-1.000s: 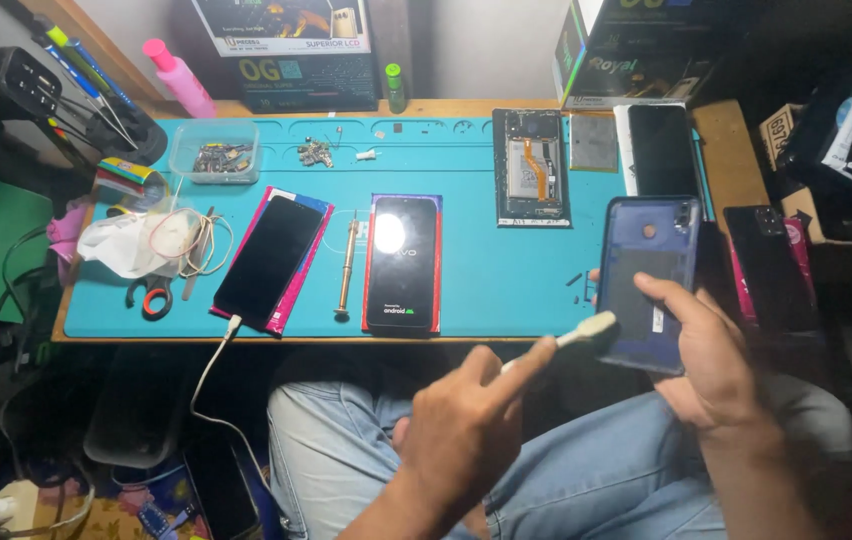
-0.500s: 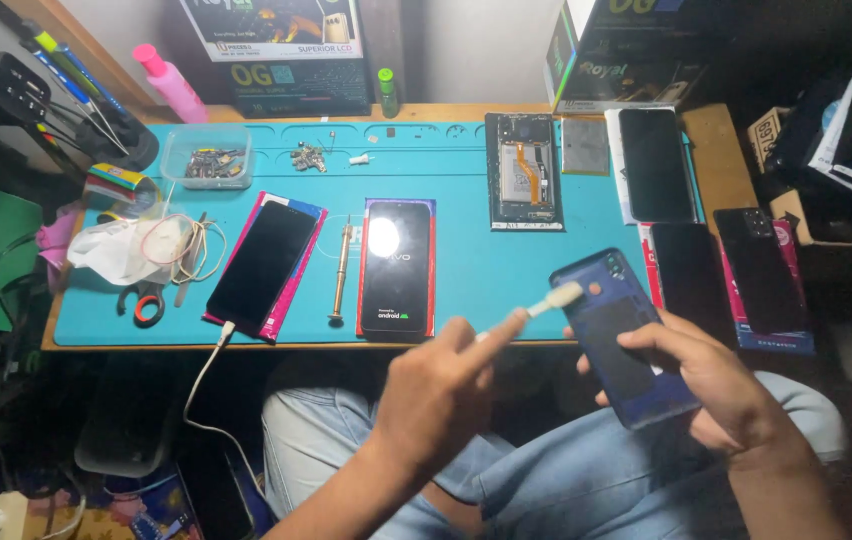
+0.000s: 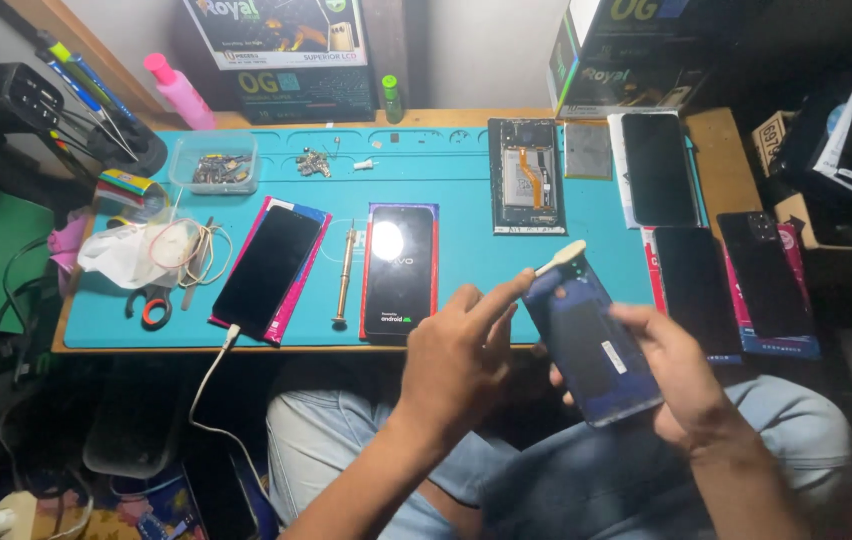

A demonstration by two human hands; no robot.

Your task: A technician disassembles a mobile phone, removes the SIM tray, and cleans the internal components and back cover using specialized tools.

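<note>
My right hand (image 3: 683, 385) holds a dark blue phone (image 3: 586, 340) over my lap, back side up and tilted, just off the front edge of the blue work mat (image 3: 456, 190). A small white brush (image 3: 561, 257) is pinched in the fingers of my left hand (image 3: 456, 365). Its head rests at the phone's top corner.
On the mat lie a phone with a lit screen (image 3: 399, 270), a screwdriver (image 3: 346, 270), a dark phone on a white cable (image 3: 268, 268), an opened phone body (image 3: 526, 175) and a clear box of screws (image 3: 214, 165). More phones (image 3: 766, 275) lie at the right. A tool stand (image 3: 96, 110) is at the left.
My right hand has drawn the blue phone off the mat's right side toward my lap and turned it. My left hand with the brush has followed to the phone's top corner.
</note>
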